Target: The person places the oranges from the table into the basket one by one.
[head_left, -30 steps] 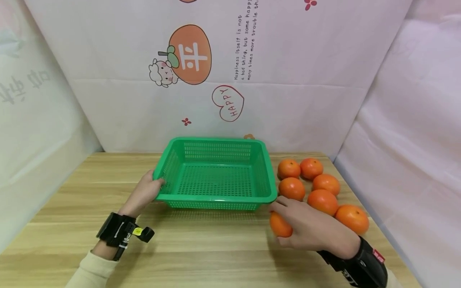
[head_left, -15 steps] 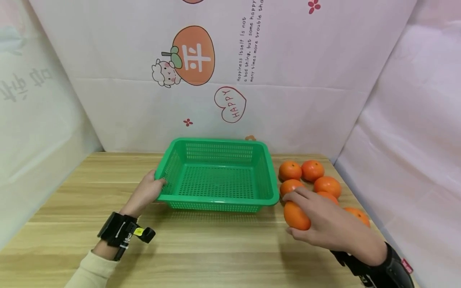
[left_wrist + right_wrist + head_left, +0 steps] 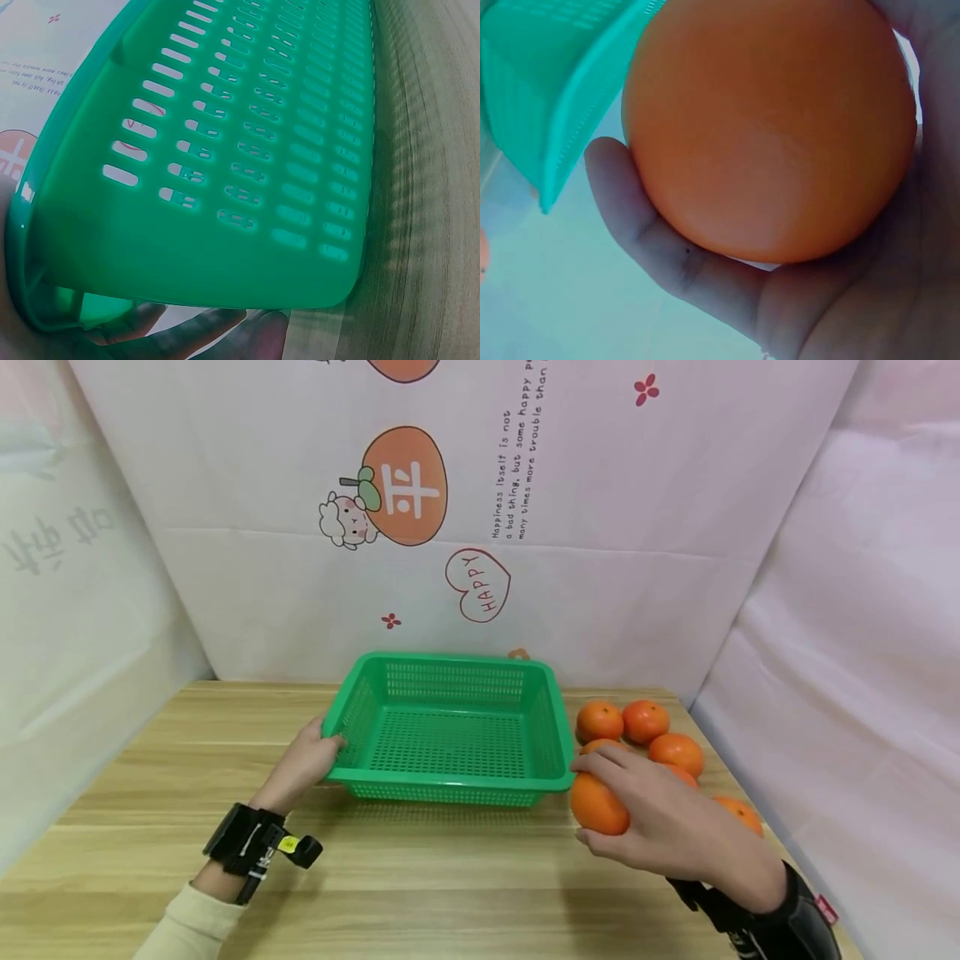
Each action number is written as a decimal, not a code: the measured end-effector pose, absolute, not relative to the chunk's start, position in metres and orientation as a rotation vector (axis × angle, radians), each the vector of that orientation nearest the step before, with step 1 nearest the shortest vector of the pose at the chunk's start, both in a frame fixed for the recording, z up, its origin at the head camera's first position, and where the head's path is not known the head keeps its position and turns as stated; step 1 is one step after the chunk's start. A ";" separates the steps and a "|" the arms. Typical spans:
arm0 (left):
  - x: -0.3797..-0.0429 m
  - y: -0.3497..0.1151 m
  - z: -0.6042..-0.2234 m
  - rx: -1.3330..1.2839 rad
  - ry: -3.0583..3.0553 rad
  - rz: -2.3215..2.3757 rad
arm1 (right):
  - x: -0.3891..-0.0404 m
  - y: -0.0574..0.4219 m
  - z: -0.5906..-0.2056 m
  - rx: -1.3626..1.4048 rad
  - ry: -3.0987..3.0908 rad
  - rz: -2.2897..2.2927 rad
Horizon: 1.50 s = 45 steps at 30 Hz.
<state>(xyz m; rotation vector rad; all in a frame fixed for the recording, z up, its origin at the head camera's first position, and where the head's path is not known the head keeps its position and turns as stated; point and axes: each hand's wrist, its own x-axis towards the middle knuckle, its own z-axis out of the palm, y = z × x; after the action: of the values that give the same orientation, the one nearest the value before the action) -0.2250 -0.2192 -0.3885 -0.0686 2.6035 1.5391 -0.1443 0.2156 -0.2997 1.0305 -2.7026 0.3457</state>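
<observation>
Held orange fruit (image 3: 599, 805) beside green basket (image 3: 450, 742)

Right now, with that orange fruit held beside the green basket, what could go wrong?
The round, glossy orange fruit appears close to the near right corner of the green perforated plastic basket, so it might knock it. The right hand has its fingers curled round smooth skin, which could slip. The other round orange fruits could roll if bumped, perhaps off the pale wood-grained table.
</observation>
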 end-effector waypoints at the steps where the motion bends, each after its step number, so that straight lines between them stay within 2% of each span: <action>1: -0.226 -0.219 -0.389 -0.068 2.604 1.539 | -0.145 0.214 -0.299 1.029 -2.697 0.344; 12: -0.229 -0.218 -0.388 -0.073 2.612 1.551 | -0.151 0.194 -0.286 1.119 -2.637 0.415; 26: -0.228 -0.218 -0.386 -0.073 2.635 1.525 | -0.157 0.174 -0.276 1.096 -2.700 0.440; 45: -0.226 -0.220 -0.389 -0.064 2.646 1.517 | -0.173 0.154 -0.282 1.172 -2.721 0.515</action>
<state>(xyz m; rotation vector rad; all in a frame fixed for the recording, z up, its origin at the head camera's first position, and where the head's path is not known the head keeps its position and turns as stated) -0.2259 -0.2204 -0.3885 -0.0645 2.6460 1.5167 -0.1732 0.1538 -0.2817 1.1717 -2.7207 0.5147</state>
